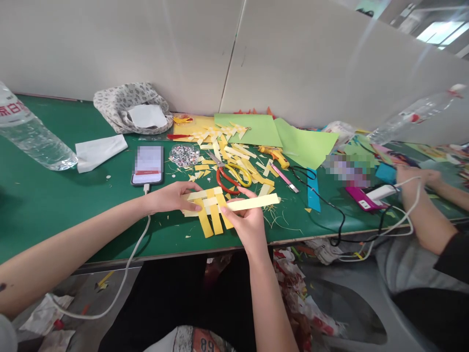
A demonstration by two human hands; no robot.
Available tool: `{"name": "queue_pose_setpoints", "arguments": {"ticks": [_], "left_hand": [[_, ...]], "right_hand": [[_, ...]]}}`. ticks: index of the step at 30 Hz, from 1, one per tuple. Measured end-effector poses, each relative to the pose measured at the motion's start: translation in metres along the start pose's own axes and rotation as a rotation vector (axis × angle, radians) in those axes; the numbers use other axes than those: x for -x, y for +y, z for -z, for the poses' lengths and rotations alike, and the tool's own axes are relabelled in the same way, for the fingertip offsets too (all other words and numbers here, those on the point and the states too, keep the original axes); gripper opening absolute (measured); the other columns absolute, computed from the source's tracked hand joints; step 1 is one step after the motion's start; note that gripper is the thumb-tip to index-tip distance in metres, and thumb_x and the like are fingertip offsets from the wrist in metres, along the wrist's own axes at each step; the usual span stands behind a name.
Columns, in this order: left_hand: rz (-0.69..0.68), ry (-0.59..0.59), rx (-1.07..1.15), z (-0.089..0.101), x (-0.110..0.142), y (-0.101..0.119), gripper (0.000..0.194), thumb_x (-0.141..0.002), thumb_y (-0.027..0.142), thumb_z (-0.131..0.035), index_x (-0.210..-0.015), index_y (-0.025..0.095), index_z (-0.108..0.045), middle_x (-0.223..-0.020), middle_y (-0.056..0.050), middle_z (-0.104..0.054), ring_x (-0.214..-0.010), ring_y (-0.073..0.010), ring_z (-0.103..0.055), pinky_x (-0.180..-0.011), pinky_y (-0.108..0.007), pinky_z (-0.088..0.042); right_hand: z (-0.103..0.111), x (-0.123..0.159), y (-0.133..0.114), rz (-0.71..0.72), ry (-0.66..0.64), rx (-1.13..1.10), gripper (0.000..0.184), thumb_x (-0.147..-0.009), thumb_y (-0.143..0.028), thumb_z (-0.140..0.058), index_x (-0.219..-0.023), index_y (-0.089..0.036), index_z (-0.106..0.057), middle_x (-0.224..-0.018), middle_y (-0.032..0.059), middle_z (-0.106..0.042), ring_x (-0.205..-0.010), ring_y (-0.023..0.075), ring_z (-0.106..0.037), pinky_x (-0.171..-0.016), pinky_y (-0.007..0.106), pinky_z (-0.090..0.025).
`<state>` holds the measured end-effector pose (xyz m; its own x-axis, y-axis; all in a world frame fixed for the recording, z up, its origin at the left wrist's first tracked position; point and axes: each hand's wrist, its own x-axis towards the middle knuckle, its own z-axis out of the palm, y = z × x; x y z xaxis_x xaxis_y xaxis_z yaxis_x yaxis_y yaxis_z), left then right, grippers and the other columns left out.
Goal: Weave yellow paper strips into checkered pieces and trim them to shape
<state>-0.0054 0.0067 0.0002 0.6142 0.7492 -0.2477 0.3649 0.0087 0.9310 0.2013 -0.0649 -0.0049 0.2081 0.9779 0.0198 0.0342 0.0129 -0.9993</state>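
Observation:
Between my hands is a small woven piece of paper strips [216, 224], darker yellow strips crossing pale yellow ones. My left hand [178, 196] pinches its left side, thumb on top. At its right side my right hand [247, 220] grips it with the thumb over the strips, and a long pale strip [256, 201] sticks out to the right across the fingers. Just behind lie red-and-yellow-handled scissors [229, 177], tips toward the far left. Yellow paper scraps [238, 155] are heaped around them. The fingertips under the weave are hidden.
A phone [147, 166] on a white cable, a tray of googly eyes [184, 155] and a water bottle [32, 132] stand left. A yellow glue gun [275, 156], pink cutter [285, 177] and blue strip [313, 190] lie right. A co-worker's arms [425, 210] are at far right.

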Motion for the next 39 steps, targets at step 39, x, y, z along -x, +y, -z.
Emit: {"name": "queue_pose_setpoints", "arguments": {"ticks": [39], "left_hand": [[-0.373,0.175,-0.631,0.0,0.002,0.001,0.033,-0.077,0.029,-0.058,-0.108,0.02,-0.056,-0.102,-0.006,-0.064,-0.095,-0.0209,-0.056,-0.081,-0.035,-0.046]], "right_hand": [[0.014,-0.01,0.003,0.096,0.058,0.366,0.041,-0.071,-0.028,-0.064,-0.11,-0.019,-0.055,-0.081,0.006,-0.07,-0.074,0.0198,-0.068,-0.067,0.032,-0.055]]}}
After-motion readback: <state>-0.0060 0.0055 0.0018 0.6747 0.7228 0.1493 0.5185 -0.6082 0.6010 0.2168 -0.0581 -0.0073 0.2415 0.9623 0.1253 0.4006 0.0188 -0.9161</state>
